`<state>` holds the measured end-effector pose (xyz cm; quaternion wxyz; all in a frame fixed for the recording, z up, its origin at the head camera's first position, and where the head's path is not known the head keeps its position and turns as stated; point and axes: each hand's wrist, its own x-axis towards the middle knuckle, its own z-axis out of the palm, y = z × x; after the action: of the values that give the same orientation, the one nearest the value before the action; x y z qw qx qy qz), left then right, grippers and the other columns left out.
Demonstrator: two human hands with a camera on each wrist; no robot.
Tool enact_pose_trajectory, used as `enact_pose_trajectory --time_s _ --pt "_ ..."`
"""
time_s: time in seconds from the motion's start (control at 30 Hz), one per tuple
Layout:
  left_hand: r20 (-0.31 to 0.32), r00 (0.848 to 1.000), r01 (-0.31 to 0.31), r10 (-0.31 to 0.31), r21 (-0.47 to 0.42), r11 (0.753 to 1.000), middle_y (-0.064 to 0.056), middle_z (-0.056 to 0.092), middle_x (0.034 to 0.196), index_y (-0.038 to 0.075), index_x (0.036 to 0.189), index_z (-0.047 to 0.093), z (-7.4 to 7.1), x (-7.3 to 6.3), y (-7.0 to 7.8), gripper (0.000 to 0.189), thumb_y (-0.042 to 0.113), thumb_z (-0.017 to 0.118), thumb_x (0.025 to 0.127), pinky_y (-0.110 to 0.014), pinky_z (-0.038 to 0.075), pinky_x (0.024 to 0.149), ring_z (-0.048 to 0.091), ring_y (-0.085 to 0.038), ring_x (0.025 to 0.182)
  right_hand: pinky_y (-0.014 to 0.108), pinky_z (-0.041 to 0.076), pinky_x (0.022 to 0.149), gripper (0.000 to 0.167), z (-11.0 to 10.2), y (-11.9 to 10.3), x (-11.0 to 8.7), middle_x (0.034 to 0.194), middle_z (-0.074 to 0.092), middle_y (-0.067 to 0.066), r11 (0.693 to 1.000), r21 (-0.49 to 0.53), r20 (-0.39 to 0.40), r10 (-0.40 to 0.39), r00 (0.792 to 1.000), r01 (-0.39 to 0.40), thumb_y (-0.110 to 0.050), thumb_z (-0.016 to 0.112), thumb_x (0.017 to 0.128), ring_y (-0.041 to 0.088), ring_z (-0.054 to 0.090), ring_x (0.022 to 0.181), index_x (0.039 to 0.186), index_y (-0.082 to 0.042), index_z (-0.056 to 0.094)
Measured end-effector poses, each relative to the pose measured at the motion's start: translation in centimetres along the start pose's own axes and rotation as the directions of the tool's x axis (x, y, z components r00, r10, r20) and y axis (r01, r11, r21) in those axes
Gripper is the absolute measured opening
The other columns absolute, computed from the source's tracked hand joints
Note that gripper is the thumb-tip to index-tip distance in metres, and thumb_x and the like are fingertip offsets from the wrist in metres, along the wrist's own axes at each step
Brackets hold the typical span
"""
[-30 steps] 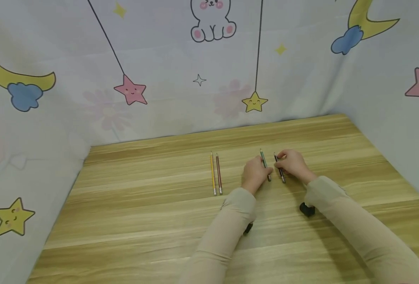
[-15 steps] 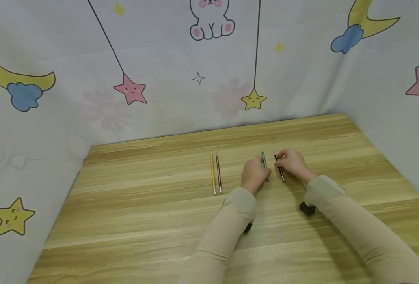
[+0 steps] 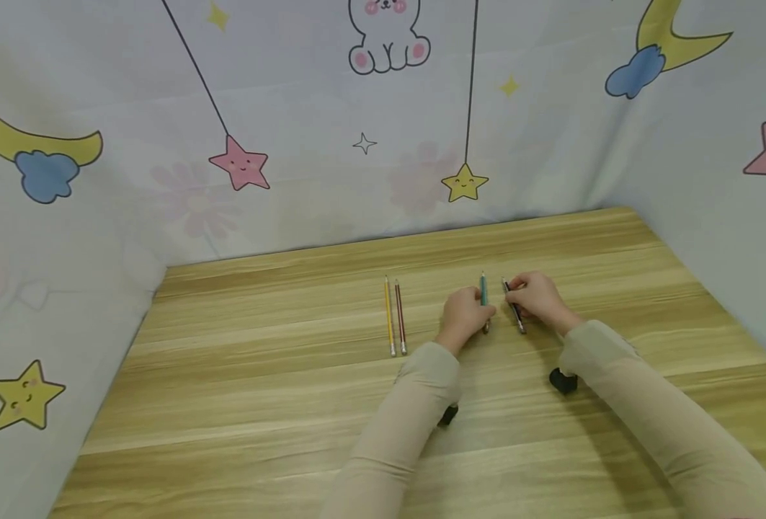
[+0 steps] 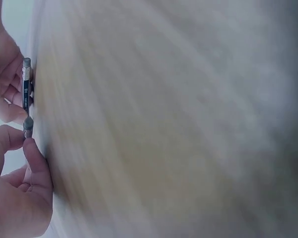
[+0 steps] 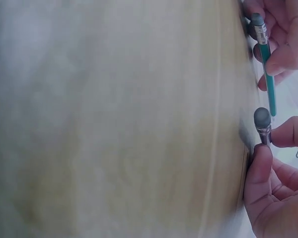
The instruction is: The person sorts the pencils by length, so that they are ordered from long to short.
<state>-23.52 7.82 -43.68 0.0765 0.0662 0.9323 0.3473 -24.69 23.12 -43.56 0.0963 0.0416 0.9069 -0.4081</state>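
Note:
My left hand (image 3: 467, 316) pinches a green pencil (image 3: 483, 287), whose tip points to the back of the table. Beside it on the right, my right hand (image 3: 537, 297) pinches a black pencil (image 3: 516, 313) that slants slightly, tip to the back left. A small gap separates the two pencils. Seen from the left wrist, the green pencil's grey eraser end (image 4: 28, 128) pokes out between thumb and finger. In the right wrist view the black pencil's eraser (image 5: 262, 118) sticks out likewise. A yellow pencil (image 3: 389, 317) and a dark red pencil (image 3: 400, 318) lie side by side to the left.
The wooden table (image 3: 259, 404) stretches out on both sides of the pencils. White cloth (image 3: 305, 194) printed with stars and moons hangs behind it and along both sides. Black wrist devices (image 3: 563, 380) show under the sleeves.
The green pencil has swung from a slant to nearly straight up and down in the head view. The black pencil has shifted very slightly right; the yellow and dark red pencils stay put.

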Motion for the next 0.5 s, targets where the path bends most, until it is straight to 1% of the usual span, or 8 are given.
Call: enact_pose_trajectory --time_s 0.13,0.23,0.3,0.37,0.5 --pt "0.033 0.999 0.01 -0.008 -0.075 0.997 -0.004 0.065 0.096 0.006 0.107 0.062 -0.2 -0.11 -0.04 0.034 0.025 0.063 0.079 -0.022 0.046 0.065 0.057 -0.013 0.077 0.021 0.046 0.048 0.032 -0.23 0.03 -0.12 0.076 0.055 0.007 0.997 0.078 0.02 0.008 1.0 -0.01 -0.008 0.051 0.081 0.006 0.049 0.053 0.109 0.01 0.051" --pt "0.033 0.999 0.011 -0.007 -0.115 0.993 -0.004 0.066 0.099 0.007 0.108 0.062 -0.27 -0.22 -0.12 0.034 0.024 0.063 0.078 -0.022 0.047 0.067 0.061 -0.013 0.084 0.02 0.046 0.049 0.031 -0.4 0.01 -0.29 0.067 0.05 0.0 0.99 0.14 0.04 0.018 0.999 -0.023 -0.008 0.051 0.083 0.005 0.047 0.054 0.108 0.01 0.049" --pt "0.026 1.0 0.009 -0.006 -0.139 0.99 -0.003 0.067 0.098 0.008 0.106 0.062 -0.32 -0.26 -0.25 0.033 0.024 0.063 0.077 -0.022 0.047 0.067 0.062 -0.013 0.086 0.02 0.046 0.049 0.031 -0.44 -0.09 -0.42 0.064 0.049 -0.002 0.984 0.177 0.051 0.023 0.998 -0.031 -0.008 0.05 0.083 0.005 0.047 0.054 0.107 0.011 0.048" --pt "0.012 1.0 0.002 0.0 -0.164 0.986 -0.003 0.068 0.094 0.009 0.103 0.062 -0.43 -0.28 -0.39 0.03 0.023 0.063 0.076 -0.021 0.046 0.064 0.062 -0.011 0.083 0.019 0.046 0.049 0.03 -0.4 -0.23 -0.54 0.063 0.048 -0.003 0.976 0.216 0.063 0.028 0.998 -0.041 -0.008 0.048 0.083 0.004 0.047 0.053 0.107 0.011 0.047" --pt "0.011 1.0 -0.008 0.01 -0.19 0.982 -0.002 0.068 0.085 0.011 0.098 0.06 -0.88 -0.35 -0.63 0.026 0.023 0.063 0.075 -0.019 0.041 0.054 0.057 -0.008 0.065 0.02 0.046 0.048 0.031 -0.11 -0.75 -0.83 0.062 0.048 -0.004 0.96 0.277 0.071 0.023 0.997 -0.042 -0.007 0.046 0.081 0.005 0.048 0.053 0.108 0.01 0.045"
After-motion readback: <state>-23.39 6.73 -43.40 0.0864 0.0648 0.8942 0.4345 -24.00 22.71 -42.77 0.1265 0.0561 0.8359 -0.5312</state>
